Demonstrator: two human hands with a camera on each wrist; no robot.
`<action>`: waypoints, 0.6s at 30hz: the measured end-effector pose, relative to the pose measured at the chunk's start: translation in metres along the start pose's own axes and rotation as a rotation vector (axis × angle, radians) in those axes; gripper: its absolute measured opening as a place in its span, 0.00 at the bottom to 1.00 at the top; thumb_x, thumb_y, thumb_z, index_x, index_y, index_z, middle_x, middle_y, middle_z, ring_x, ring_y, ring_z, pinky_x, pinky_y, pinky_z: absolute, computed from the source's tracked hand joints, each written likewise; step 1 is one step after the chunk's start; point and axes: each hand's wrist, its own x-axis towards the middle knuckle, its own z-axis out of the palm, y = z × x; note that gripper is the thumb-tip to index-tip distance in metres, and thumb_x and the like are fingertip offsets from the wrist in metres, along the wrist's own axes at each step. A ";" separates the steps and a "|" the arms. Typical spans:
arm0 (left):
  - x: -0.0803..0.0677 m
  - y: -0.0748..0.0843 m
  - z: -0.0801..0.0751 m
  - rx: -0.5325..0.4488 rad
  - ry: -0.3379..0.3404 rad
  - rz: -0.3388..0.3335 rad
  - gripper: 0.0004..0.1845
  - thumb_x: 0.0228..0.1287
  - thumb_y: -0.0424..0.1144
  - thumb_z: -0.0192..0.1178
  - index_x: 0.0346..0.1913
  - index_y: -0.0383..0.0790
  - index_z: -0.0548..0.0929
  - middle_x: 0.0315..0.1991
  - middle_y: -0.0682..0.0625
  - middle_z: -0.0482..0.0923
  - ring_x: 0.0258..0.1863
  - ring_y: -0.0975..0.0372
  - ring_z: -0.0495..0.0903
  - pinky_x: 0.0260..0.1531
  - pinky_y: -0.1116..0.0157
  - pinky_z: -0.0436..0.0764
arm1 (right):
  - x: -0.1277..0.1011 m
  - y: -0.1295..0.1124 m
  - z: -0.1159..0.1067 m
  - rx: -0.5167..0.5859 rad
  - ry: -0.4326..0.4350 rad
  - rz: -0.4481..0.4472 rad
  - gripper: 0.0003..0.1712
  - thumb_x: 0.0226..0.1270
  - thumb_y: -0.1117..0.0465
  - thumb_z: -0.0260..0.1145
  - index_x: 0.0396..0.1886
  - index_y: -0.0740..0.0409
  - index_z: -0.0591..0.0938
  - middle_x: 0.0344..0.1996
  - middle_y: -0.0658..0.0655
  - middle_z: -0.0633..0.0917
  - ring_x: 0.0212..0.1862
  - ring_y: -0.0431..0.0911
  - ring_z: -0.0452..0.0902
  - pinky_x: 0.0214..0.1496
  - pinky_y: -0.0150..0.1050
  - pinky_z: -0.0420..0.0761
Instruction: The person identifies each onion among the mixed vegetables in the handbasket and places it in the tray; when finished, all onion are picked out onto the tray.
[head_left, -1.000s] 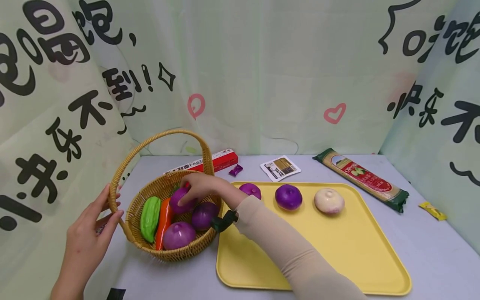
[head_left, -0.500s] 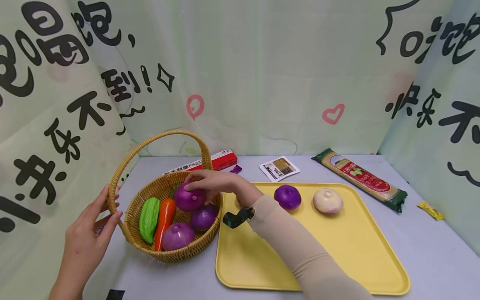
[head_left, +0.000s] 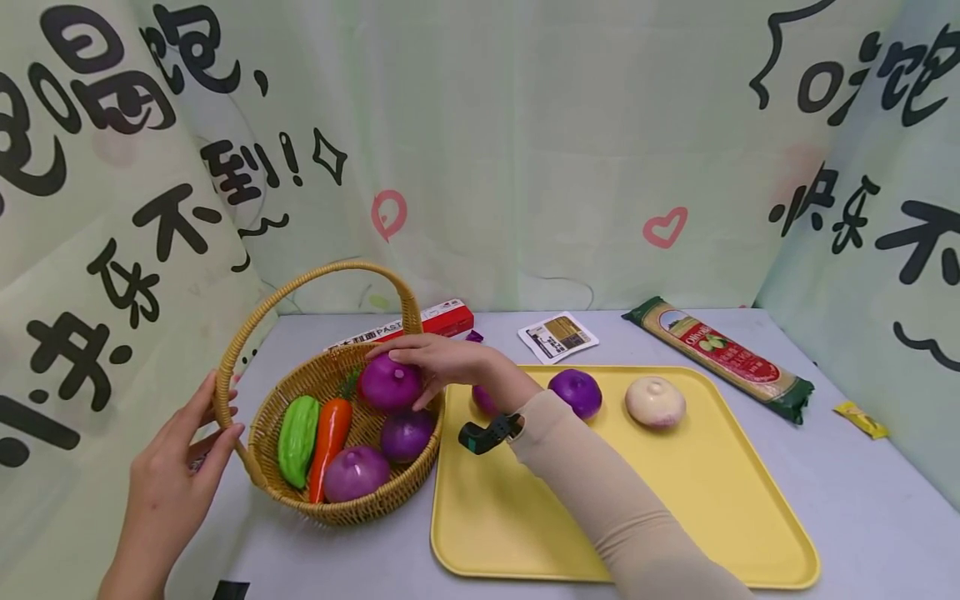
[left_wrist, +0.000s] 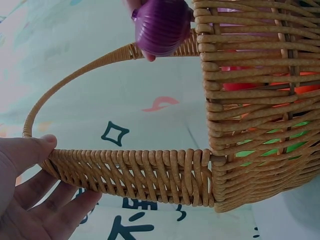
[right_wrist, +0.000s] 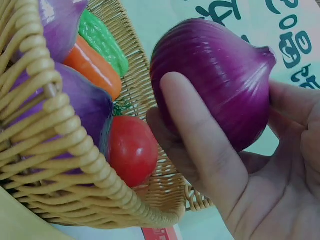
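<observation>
My right hand [head_left: 424, 364] grips a purple onion [head_left: 389, 384] just above the right rim of a wicker basket [head_left: 337, 504]. In the right wrist view my fingers [right_wrist: 200, 145] wrap round the onion [right_wrist: 215, 80], and a red tomato [right_wrist: 132, 150] lies in the basket below. My left hand [head_left: 191, 442] holds the basket's handle [left_wrist: 135, 172] near its left base, thumb on top and fingers underneath. Inside the basket lie a green gourd [head_left: 298, 429], a carrot [head_left: 327, 442] and two more purple onions [head_left: 355, 472].
A yellow tray [head_left: 675, 517] right of the basket carries a purple onion [head_left: 576, 392], a white onion [head_left: 656, 402] and another purple one [head_left: 483, 400] half hidden by my wrist. Behind lie a red box [head_left: 442, 321], a card [head_left: 557, 336] and a pasta bag [head_left: 723, 354].
My right hand has lifted the purple onion up out of the basket and a little to the right, toward the tray side. The left hand has stayed on the handle.
</observation>
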 end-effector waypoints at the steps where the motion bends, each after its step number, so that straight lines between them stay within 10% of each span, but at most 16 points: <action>1: 0.000 0.000 0.000 0.002 0.000 0.001 0.45 0.49 0.21 0.66 0.70 0.50 0.64 0.49 0.37 0.80 0.47 0.96 0.60 0.38 0.96 0.63 | -0.001 0.000 0.000 0.016 0.011 0.005 0.23 0.76 0.53 0.47 0.66 0.48 0.69 0.64 0.56 0.68 0.57 0.51 0.73 0.45 0.53 0.84; 18: 0.000 0.000 -0.001 -0.008 0.005 0.008 0.45 0.48 0.20 0.66 0.70 0.49 0.65 0.47 0.36 0.80 0.47 0.96 0.60 0.38 0.96 0.64 | -0.027 -0.004 -0.010 -0.015 0.041 -0.029 0.35 0.64 0.62 0.63 0.68 0.36 0.63 0.66 0.55 0.64 0.59 0.51 0.72 0.57 0.51 0.80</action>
